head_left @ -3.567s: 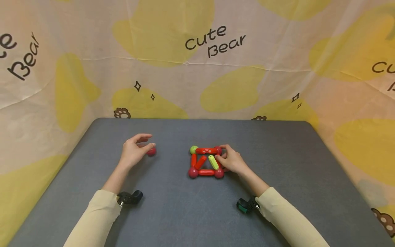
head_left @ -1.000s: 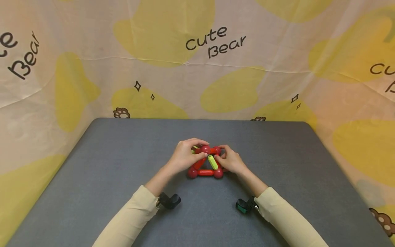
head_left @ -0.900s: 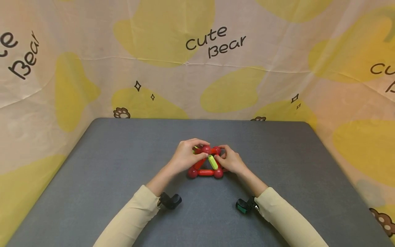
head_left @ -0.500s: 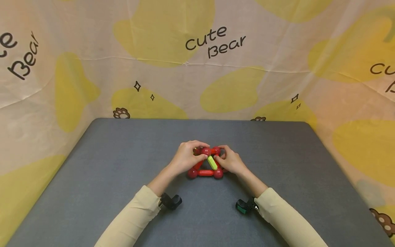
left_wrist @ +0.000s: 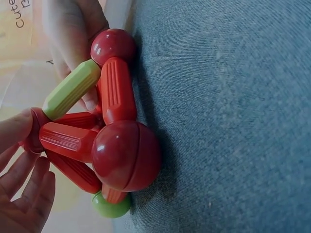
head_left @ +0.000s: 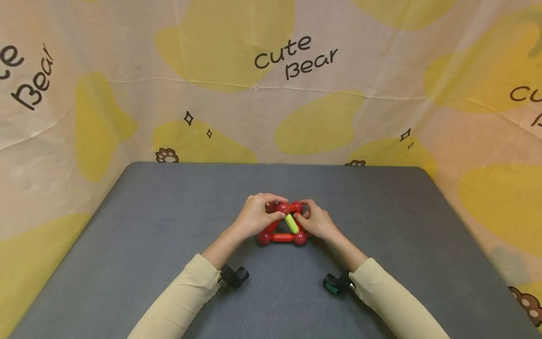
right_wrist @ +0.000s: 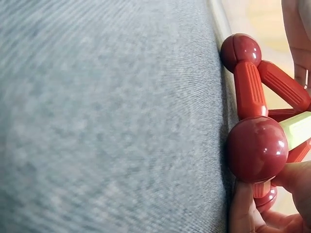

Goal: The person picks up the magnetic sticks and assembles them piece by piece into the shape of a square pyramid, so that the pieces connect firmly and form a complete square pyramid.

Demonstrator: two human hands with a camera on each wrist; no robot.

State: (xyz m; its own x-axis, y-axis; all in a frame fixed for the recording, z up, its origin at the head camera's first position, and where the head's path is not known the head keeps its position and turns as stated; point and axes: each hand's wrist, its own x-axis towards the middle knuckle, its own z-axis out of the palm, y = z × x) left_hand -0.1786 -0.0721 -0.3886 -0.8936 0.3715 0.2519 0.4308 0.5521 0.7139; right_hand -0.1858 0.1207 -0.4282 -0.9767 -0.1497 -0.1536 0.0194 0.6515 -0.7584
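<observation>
A square base of red magnetic rods and balls lies on the table, with slanting rods rising to a red ball (head_left: 283,208) at the peak. My left hand (head_left: 254,215) pinches that ball between thumb and fingers. One slanting rod is a yellow-green rod (head_left: 291,223); in the left wrist view it meets the top ball, as does a slanting red rod (left_wrist: 68,141). My right hand (head_left: 318,220) grips the base's right side, its thumb and fingers around a red rod (right_wrist: 261,188). A green ball (left_wrist: 112,206) marks another base corner, mostly hidden by my left hand in the head view.
The grey table (head_left: 169,197) extends around the structure. A printed cloth (head_left: 220,56) hangs behind and at both sides. A black wrist camera (head_left: 234,276) sits on the left wrist and another wrist camera (head_left: 338,282) on the right.
My left hand has brought the red ball from the table's left side to the top of the slanting rods, then lowered it slightly. My right hand has stayed at the base's right side.
</observation>
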